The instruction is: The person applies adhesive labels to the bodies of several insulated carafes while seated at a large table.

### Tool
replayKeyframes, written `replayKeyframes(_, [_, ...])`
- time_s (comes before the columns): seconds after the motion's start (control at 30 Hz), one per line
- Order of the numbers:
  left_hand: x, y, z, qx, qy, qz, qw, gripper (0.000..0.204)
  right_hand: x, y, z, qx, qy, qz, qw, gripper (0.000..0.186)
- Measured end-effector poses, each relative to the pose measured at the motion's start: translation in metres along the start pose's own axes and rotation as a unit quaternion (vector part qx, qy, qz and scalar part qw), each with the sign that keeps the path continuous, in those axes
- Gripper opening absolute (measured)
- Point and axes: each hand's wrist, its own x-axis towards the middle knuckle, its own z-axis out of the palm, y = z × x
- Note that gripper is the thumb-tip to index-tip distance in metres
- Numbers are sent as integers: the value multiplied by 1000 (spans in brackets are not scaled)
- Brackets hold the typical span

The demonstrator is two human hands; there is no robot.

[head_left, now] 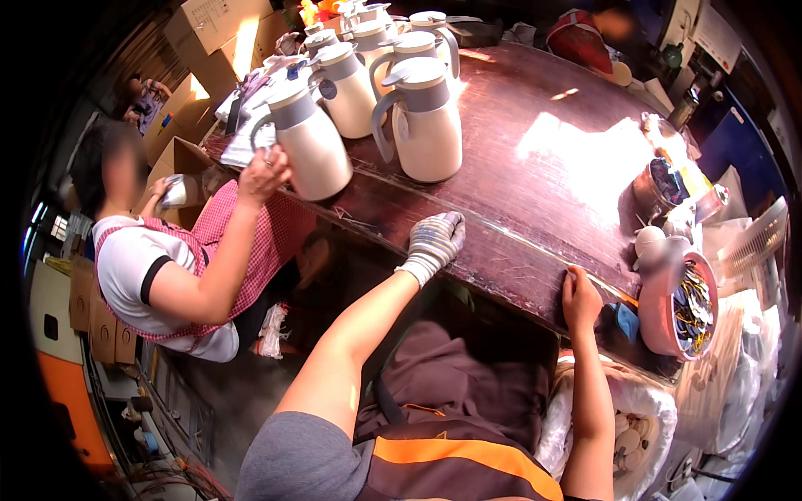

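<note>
My left hand [436, 245], in a striped knit glove, rests on the near edge of the dark red wooden table [510, 200] with its fingers curled; nothing shows in it. Further right, my bare right hand [582, 301] is closed at the same edge. Beyond my left hand stands a cream thermos jug [430, 138] with a grey collar and handle, apart from the glove. To its left is another cream jug [311, 150], with a co-worker's hand [266, 174] beside its handle. Several similar jugs [349, 92] stand upright behind these two.
A co-worker in a red checked apron [221, 242] sits at the left, near cardboard boxes [180, 159]. At the table's right end stand a pink tub [660, 313] of small parts and a metal pot [656, 188]. Below is a white-lined container [664, 409] of round pieces.
</note>
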Motion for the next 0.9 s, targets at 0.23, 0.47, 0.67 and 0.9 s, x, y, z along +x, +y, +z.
replayKeyframes(0.23, [-10, -9, -16, 2, 17, -18, 1000, 21, -3, -13, 4, -5, -19, 6, 1000, 19])
replayKeyframes(0.47, [-13, 0, -4, -8, -6, -9, 1000, 16, -12, 5, 4, 8, -1, -19, 1000, 18])
replayKeyframes(0.67, [-13, 0, -4, -24, 10, -8, 1000, 17, -9, 9, 6, -1, -8, -14, 1000, 19])
replayKeyframes(0.9, [-1, -6, -1, 14, 29, -5, 999, 18, -4, 10, 13, -21, -20, -16, 999, 24])
